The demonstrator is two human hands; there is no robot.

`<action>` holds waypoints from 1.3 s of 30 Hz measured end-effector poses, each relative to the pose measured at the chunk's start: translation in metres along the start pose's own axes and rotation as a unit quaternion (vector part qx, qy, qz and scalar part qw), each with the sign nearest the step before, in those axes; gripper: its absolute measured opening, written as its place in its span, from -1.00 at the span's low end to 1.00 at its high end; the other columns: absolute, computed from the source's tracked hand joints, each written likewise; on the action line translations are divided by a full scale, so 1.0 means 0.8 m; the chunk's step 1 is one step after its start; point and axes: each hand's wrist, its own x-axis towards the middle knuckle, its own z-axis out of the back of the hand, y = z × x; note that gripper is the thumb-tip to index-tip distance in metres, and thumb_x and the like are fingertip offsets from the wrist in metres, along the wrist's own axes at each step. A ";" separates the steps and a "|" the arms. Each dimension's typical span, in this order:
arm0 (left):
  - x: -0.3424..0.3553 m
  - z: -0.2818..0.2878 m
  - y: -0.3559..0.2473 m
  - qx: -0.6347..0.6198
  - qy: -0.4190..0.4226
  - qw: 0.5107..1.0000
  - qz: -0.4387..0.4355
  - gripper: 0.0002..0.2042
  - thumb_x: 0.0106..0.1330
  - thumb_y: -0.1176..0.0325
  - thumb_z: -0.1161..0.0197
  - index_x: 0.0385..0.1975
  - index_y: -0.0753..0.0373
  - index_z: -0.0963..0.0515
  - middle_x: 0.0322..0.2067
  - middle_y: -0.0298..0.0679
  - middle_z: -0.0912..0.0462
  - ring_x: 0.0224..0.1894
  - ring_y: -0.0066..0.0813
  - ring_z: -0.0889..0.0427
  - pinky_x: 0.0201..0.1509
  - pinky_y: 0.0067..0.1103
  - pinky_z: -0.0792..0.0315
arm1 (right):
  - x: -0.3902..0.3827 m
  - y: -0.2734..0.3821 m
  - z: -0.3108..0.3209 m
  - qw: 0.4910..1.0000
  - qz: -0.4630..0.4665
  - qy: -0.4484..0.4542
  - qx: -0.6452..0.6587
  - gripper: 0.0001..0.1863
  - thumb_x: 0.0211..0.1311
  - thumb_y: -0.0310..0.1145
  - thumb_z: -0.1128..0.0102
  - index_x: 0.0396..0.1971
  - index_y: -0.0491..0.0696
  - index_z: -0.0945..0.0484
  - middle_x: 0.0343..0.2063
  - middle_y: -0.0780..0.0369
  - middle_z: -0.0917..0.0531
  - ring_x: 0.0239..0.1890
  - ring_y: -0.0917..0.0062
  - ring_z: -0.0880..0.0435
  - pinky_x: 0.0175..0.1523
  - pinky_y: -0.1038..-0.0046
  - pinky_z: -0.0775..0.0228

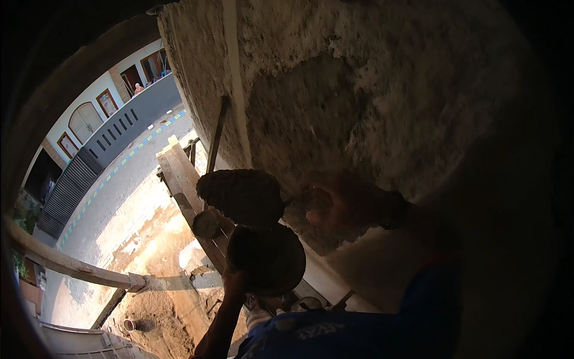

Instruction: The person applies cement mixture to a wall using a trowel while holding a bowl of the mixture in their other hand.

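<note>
My right hand (329,200) is closed on a trowel, whose blade (238,194) carries a dark lump of mortar just above the rim of a round dark bowl (266,260). My left hand (234,281) grips that bowl at its lower left side. Beside them, to the right, is a rough wall (382,102) with a darker patch of coarse, wet-looking render. A long narrow straight strip (216,131) stands against the wall above the trowel. The bowl's contents are too dark to make out.
Wooden planks (176,173) and a small round container (205,225) are left of my hands. A beam (78,263) crosses lower left. Far below lie a sand pile (152,317) and a paved lane (101,209), with a grey fence (119,134) and a distant person (139,88).
</note>
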 end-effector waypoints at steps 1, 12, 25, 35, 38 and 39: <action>0.005 -0.003 0.004 -0.001 0.001 1.000 -0.010 -0.52 -0.06 0.52 -0.16 0.00 0.33 -0.47 -0.31 -0.21 -0.61 -0.37 -0.42 -0.63 -0.31 -0.53 -0.53 | 0.005 0.008 0.021 1.000 -0.004 -0.005 -0.005 -0.59 0.07 -0.33 -0.33 -0.07 -0.08 -0.45 -0.32 0.08 -0.63 -0.30 0.25 -0.69 -0.19 0.30 -0.52; 0.004 0.039 0.030 -0.027 -0.065 0.997 -0.009 -0.56 -0.06 0.54 -0.14 -0.06 0.33 -0.51 -0.39 -0.24 -0.60 -0.45 -0.51 -0.56 -0.40 -0.55 -0.44 | 0.027 -0.161 0.192 0.911 -0.228 -0.343 -0.040 -0.22 0.25 0.05 -0.14 0.30 -0.15 -0.16 -0.49 0.36 -0.45 -0.52 0.71 -0.39 -0.39 0.54 -0.39; 0.009 0.024 0.046 -0.044 -0.020 0.999 0.008 -0.58 -0.07 0.55 -0.11 -0.10 0.35 -0.50 -0.41 -0.29 -0.57 -0.47 -0.53 -0.53 -0.43 -0.59 -0.42 | -0.052 -0.178 -0.082 0.957 -0.226 -0.149 -0.102 -0.53 0.15 -0.34 -0.18 0.08 -0.16 -0.41 -0.22 -0.01 -0.65 -0.14 0.11 -0.63 -0.02 0.21 -0.46; 0.003 0.037 0.063 -0.041 -0.034 0.998 0.014 -0.52 -0.07 0.53 -0.10 -0.02 0.29 -0.51 -0.41 -0.30 -0.57 -0.49 -0.55 -0.53 -0.46 -0.63 -0.41 | -0.005 -0.349 -0.145 0.904 -0.259 -0.340 -0.013 -0.50 0.17 -0.29 -0.17 0.10 -0.17 -0.42 -0.18 -0.01 -0.64 -0.09 0.14 -0.63 0.00 0.22 -0.46; -0.005 0.038 0.054 -0.002 -0.059 0.997 0.050 -0.51 -0.08 0.52 -0.11 -0.01 0.29 -0.51 -0.42 -0.31 -0.57 -0.49 -0.55 -0.54 -0.47 -0.63 -0.40 | -0.021 -0.305 -0.107 0.913 -0.265 -0.305 -0.052 -0.51 0.18 -0.28 -0.16 0.09 -0.17 -0.42 -0.20 0.01 -0.65 -0.11 0.15 -0.64 0.00 0.23 -0.47; -0.002 0.042 0.060 -0.003 -0.060 0.997 0.054 -0.51 -0.08 0.52 -0.12 -0.01 0.29 -0.51 -0.43 -0.32 -0.57 -0.50 -0.55 -0.53 -0.49 -0.62 -0.40 | -0.027 -0.295 -0.097 0.911 -0.280 -0.290 -0.086 -0.52 0.18 -0.29 -0.16 0.08 -0.17 -0.43 -0.22 0.01 -0.66 -0.12 0.15 -0.64 0.00 0.24 -0.47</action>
